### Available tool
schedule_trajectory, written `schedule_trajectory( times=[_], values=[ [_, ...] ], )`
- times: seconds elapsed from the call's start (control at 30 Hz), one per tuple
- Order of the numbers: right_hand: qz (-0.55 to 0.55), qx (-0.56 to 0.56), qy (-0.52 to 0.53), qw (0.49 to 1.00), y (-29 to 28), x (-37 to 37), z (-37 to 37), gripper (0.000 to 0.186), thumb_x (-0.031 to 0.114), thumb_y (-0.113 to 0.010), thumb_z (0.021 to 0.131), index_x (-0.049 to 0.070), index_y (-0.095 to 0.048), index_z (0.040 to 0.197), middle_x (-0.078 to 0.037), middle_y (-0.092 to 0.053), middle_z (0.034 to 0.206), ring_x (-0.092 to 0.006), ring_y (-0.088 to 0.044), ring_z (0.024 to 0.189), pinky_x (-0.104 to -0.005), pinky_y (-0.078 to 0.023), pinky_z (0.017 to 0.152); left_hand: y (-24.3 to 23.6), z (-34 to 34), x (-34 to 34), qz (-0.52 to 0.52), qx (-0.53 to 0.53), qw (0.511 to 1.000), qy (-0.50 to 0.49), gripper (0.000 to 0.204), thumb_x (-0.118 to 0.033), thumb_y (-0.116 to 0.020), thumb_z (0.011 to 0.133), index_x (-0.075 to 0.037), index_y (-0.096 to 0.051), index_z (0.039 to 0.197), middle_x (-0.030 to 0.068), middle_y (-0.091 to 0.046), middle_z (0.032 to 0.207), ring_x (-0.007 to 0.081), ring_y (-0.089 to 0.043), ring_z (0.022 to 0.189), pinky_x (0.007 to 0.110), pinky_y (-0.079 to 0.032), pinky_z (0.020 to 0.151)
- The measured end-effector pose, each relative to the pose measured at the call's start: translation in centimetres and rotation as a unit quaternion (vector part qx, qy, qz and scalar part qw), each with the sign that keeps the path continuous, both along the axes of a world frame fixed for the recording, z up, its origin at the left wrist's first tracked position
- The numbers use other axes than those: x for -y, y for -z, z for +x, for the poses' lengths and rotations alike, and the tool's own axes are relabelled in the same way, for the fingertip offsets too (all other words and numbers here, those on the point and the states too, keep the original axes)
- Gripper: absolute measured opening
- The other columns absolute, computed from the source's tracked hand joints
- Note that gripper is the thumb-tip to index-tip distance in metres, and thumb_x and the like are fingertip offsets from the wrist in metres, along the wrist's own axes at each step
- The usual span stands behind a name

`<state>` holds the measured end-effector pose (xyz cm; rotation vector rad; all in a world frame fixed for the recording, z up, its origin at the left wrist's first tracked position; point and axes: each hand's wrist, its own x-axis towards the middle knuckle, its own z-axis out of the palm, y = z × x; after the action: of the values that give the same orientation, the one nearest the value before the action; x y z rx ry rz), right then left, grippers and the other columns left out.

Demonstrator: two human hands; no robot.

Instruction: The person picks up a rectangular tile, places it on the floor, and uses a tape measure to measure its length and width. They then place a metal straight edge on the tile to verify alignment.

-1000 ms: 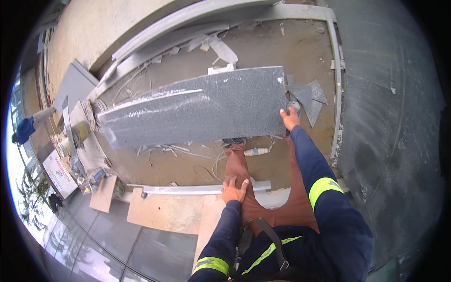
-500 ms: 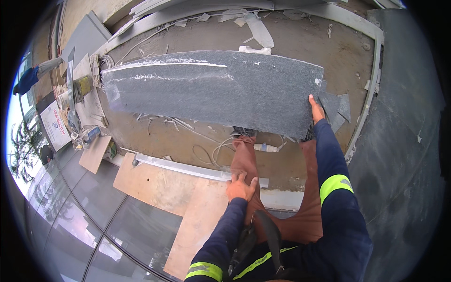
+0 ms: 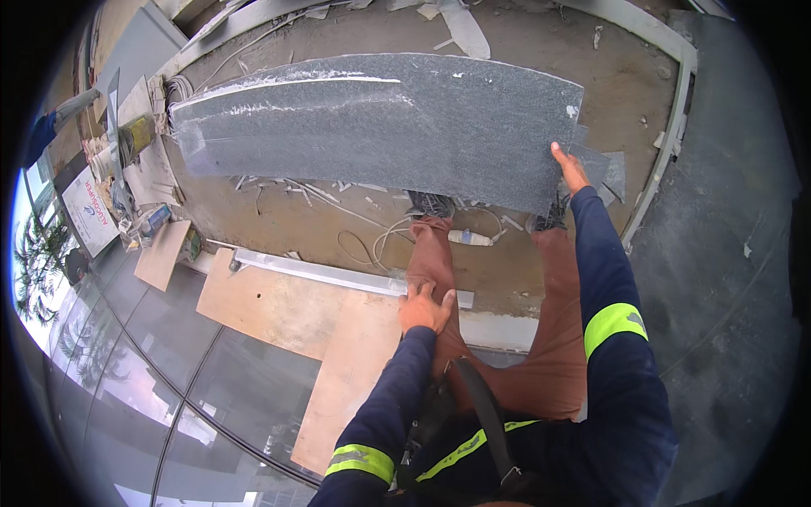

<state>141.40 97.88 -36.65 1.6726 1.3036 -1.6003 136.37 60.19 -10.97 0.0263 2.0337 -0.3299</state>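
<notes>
My right hand (image 3: 572,169) grips the right end of a long grey stone slab (image 3: 380,135); its fingers under the edge are hidden. The slab has a curved far edge and white streaks along its left half. It stretches across in front of my shoes (image 3: 431,204). My left hand (image 3: 427,309) is beside my left leg with its fingers apart and nothing in it. Close to its fingertips runs a pale metal strip (image 3: 321,273); whether they touch the strip or my leg I cannot tell.
Plywood boards (image 3: 270,313) lie left of my legs, by glossy dark panels (image 3: 245,380). A cable and a pale connector (image 3: 470,238) lie between my feet. Broken slab pieces (image 3: 604,173) sit beyond my right hand. A person in blue (image 3: 40,139) is at the far left.
The view has shifted, so most things sit higher in it. The slab's far edge now covers a white scrap that showed behind it. My right hand keeps its hold.
</notes>
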Motion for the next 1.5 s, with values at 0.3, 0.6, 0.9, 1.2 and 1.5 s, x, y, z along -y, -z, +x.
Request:
schedule_trajectory(
  times=[0.3,0.6,0.9,1.2,1.5],
  values=[
    [0.016,0.051,-0.198,0.979,-13.6,3.1,18.0,0.103,0.066,-0.07,0.091,-0.008,-0.039,0.156,-0.027,-0.046,0.158,-0.0367,-0.042,0.149,-0.0426,-0.033,0.122,-3.1,-4.8,2.7,0.099,0.092,0.991,-0.014,0.083,-0.073,-0.063,0.088,-0.027,-0.049,0.156,0.0128,-0.029,0.169,0.0519,-0.04,0.144,0.056,-0.039,0.117],
    [-0.286,-0.031,0.082,0.954,-26.6,14.6,16.9,0.094,0.077,-0.054,0.095,0.004,-0.049,0.153,-0.015,-0.06,0.149,-0.0294,-0.059,0.133,-0.0427,-0.048,0.11,-7.3,-12.5,11.9,0.331,0.18,0.923,-0.076,0.103,-0.075,-0.061,0.088,-0.014,-0.03,0.166,0.0208,-0.029,0.17,0.041,-0.031,0.155,0.046,-0.027,0.126],
    [-0.211,0.186,-0.517,0.809,-30.6,13.2,-7.9,0.08,0.072,-0.062,0.094,0.013,-0.056,0.148,-0.015,-0.055,0.153,-0.0354,-0.065,0.125,-0.0502,-0.044,0.111,-13.3,-9.6,19.6,0.425,0.077,0.891,-0.137,0.092,-0.057,-0.065,0.091,-0.013,-0.033,0.164,0.0258,-0.044,0.16,0.0418,-0.043,0.147,0.046,-0.035,0.121],
    [-0.033,-0.323,-0.456,0.829,-39.5,18.4,-24.8,0.068,0.051,-0.07,0.097,0.011,-0.052,0.149,-0.01,-0.064,0.131,-0.0233,-0.069,0.11,-0.0391,-0.052,0.09,-17.9,7.3,16.4,0.3,0.008,0.934,-0.195,0.074,-0.022,-0.059,0.088,-0.015,-0.042,0.16,0.0296,-0.06,0.143,0.046,-0.057,0.134,0.049,-0.045,0.112],
    [-0.044,-0.306,-0.562,0.767,-35.7,8.8,-4.0,0.058,0.05,-0.069,0.095,0.008,-0.066,0.134,-0.012,-0.075,0.112,-0.0279,-0.073,0.099,-0.0409,-0.056,0.085,-17.4,21.7,10.5,0.315,-0.136,0.904,-0.255,0.055,-0.038,-0.066,0.092,-0.013,-0.062,0.141,0.0227,-0.068,0.131,0.043,-0.064,0.122,0.049,-0.051,0.102]
  ],
)
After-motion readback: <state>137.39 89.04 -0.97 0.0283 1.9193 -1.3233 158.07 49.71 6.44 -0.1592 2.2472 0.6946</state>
